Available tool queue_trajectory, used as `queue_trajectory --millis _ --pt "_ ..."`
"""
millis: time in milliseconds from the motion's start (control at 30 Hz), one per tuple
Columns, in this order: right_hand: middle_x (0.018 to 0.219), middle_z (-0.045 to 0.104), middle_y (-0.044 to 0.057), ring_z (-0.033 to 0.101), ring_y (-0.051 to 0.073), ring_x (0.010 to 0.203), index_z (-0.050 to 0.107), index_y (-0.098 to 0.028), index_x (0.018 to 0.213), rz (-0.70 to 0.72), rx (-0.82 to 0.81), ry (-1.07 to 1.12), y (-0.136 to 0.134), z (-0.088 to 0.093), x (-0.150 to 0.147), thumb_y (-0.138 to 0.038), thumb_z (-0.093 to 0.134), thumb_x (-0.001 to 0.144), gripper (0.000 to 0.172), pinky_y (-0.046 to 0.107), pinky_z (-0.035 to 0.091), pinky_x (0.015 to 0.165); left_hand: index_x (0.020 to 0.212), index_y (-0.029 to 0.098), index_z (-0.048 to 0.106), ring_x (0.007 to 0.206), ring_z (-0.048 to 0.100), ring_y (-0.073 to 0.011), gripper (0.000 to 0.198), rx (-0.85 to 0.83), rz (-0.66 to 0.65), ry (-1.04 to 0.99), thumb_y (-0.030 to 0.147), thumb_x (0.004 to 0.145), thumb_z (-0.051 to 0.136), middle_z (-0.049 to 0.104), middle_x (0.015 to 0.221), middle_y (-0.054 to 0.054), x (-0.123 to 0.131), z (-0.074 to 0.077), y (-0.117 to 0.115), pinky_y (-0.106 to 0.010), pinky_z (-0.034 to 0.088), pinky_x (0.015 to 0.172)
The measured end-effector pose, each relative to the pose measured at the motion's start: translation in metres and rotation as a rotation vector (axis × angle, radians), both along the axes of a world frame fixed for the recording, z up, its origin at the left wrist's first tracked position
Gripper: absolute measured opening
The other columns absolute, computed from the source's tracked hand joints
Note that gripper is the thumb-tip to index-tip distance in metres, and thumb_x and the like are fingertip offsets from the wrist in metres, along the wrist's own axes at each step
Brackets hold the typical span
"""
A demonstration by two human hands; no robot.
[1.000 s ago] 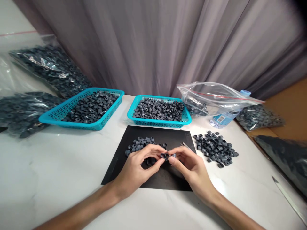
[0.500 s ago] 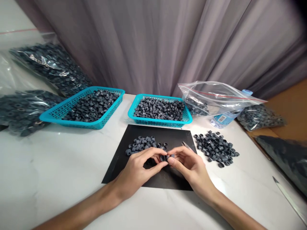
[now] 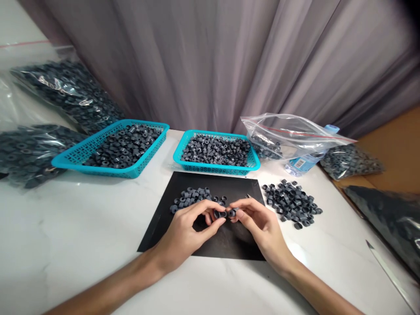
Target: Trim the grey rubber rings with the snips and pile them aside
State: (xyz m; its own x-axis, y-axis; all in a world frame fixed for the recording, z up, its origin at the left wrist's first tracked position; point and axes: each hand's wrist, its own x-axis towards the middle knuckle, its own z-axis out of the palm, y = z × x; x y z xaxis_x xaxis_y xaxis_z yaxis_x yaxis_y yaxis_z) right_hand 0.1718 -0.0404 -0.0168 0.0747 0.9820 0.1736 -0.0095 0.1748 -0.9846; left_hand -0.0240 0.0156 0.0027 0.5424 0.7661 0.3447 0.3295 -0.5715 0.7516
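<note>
Over a black mat (image 3: 160,227), my left hand (image 3: 188,227) pinches a dark grey hollow cap (image 3: 219,214) between thumb and fingertips, its open side showing. My right hand (image 3: 257,221) grips a small dark grey ring-shaped piece (image 3: 232,212) with a hole in its end. The two pieces are close together with a narrow gap between them. Just behind my left hand lies a pile of grey short cylinders (image 3: 190,197). To the right of my right hand, another heap of hollow dark pieces (image 3: 292,203) lies on the white table. Metal tips (image 3: 248,196) show partly behind my right hand.
Two turquoise baskets, one at left (image 3: 138,170) and one in the centre (image 3: 216,168), hold many dark pieces. Filled plastic bags (image 3: 36,148) stand at left. An open zip bag (image 3: 295,131) and a water bottle (image 3: 303,164) are at right. A pointed blade-like tool (image 3: 387,267) lies near the right edge.
The pieces in my hands were touching or overlapping and now sit slightly apart. The cap in my left hand has turned to show more of its opening. The view has shifted slightly.
</note>
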Motion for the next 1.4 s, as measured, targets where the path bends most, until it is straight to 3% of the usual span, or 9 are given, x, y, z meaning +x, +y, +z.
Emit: queue_trajectory --millis 200,367,600,733,1000,1167,1400 --pt "0.097 0.073 0.007 0.069 0.019 0.086 0.071 -0.021 0.104 0.005 -0.010 0.034 0.001 -0.003 -0.002 -0.042 0.069 0.090 0.025 0.033 0.057 0.081 0.099 0.022 0.057 0.070 0.057 -0.0121 0.016 -0.311 0.033 -0.115 0.036 0.093 0.062 0.060 0.081 0.002 0.000 0.002 0.000 -0.024 0.048 0.066" --pt "0.106 0.071 0.006 0.070 0.018 0.089 0.070 -0.023 0.103 -0.011 0.014 0.054 -0.001 -0.003 -0.005 -0.037 0.072 0.089 0.020 0.032 0.058 0.083 0.111 0.025 0.054 0.070 0.056 -0.0105 0.022 -0.537 -0.026 -0.219 0.041 0.096 0.058 0.058 0.092 0.001 0.001 0.005 -0.005 -0.025 0.049 0.072" --pt "0.101 0.068 0.006 0.068 0.020 0.093 0.069 -0.024 0.099 -0.089 0.169 -0.106 -0.006 -0.007 -0.007 -0.026 0.069 0.091 0.008 0.032 0.057 0.082 0.111 0.024 0.061 0.067 0.052 -0.0116 0.025 -0.680 -0.111 -0.201 0.043 0.100 0.050 0.058 0.074 0.003 0.004 0.002 -0.009 -0.025 0.042 0.068" --pt "0.098 0.069 0.006 0.066 0.020 0.089 0.070 -0.024 0.097 -0.114 0.222 -0.305 -0.010 -0.004 -0.006 -0.024 0.068 0.092 0.006 0.034 0.055 0.082 0.106 0.020 0.062 0.063 0.047 -0.0102 0.025 -0.796 -0.159 -0.264 0.043 0.097 0.057 0.060 0.074 0.002 0.007 0.004 -0.005 -0.024 0.039 0.063" --pt "0.100 0.071 0.006 0.065 0.019 0.085 0.070 -0.024 0.102 -0.069 0.285 -0.397 -0.009 -0.002 -0.005 -0.024 0.066 0.093 0.010 0.034 0.054 0.080 0.100 0.017 0.065 0.061 0.041 -0.0085 0.026 -0.964 -0.138 -0.330 0.040 0.089 0.069 0.055 0.071 0.004 0.006 0.009 -0.001 -0.023 0.034 0.061" --pt "0.104 0.070 0.007 0.066 0.020 0.094 0.069 -0.023 0.107 -0.083 0.328 -0.382 -0.008 0.000 -0.005 -0.020 0.062 0.095 0.014 0.033 0.054 0.083 0.106 0.016 0.067 0.067 0.043 -0.0089 0.025 -1.074 -0.129 -0.393 0.037 0.092 0.066 0.057 0.077 0.002 0.004 0.009 0.001 -0.022 0.033 0.064" --pt "0.099 0.067 0.004 0.065 0.017 0.091 0.068 -0.023 0.105 -0.185 0.390 -0.472 -0.010 0.003 -0.006 -0.013 0.061 0.095 0.015 0.030 0.052 0.083 0.113 0.015 0.069 0.074 0.050 -0.0102 0.027 -1.147 -0.165 -0.464 0.034 0.094 0.064 0.065 0.094 -0.006 0.006 0.011 0.001 -0.025 0.035 0.067"
